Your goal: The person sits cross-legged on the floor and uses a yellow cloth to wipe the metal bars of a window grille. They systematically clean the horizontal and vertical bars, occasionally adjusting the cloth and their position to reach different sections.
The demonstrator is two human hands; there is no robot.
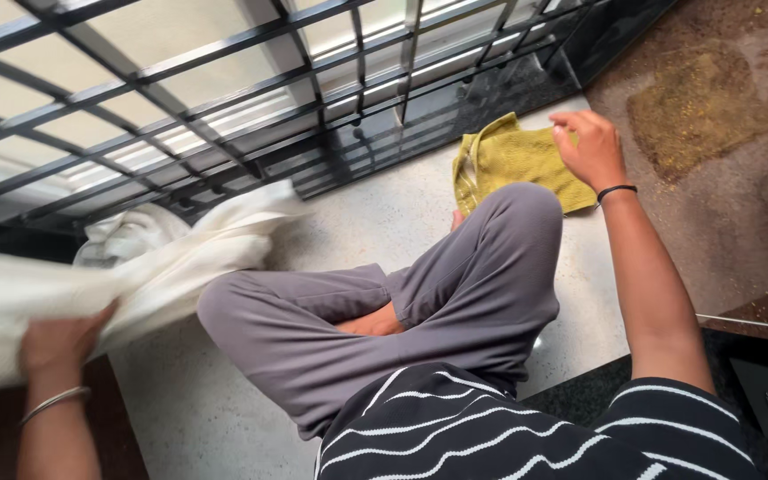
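Two hands grip cloths: left (60,342) clutches a bunched white cloth (135,267), right (590,147) pinches a folded yellow-green cloth (513,160).

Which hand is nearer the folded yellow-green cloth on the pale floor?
Right. The right hand rests on the folded yellow-green cloth; the left hand is far across the crossed legs, gripping a white cloth.

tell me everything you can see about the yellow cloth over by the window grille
The small mustard-yellow woven cloth lies crumpled and partly folded on the pale speckled stone floor, close to the black metal window grille. It looks like soft, textured cotton with a stitched hem along its left edge. The right hand rests on its upper right corner, fingers curled over it. The person's grey-trousered knee hides its lower edge.
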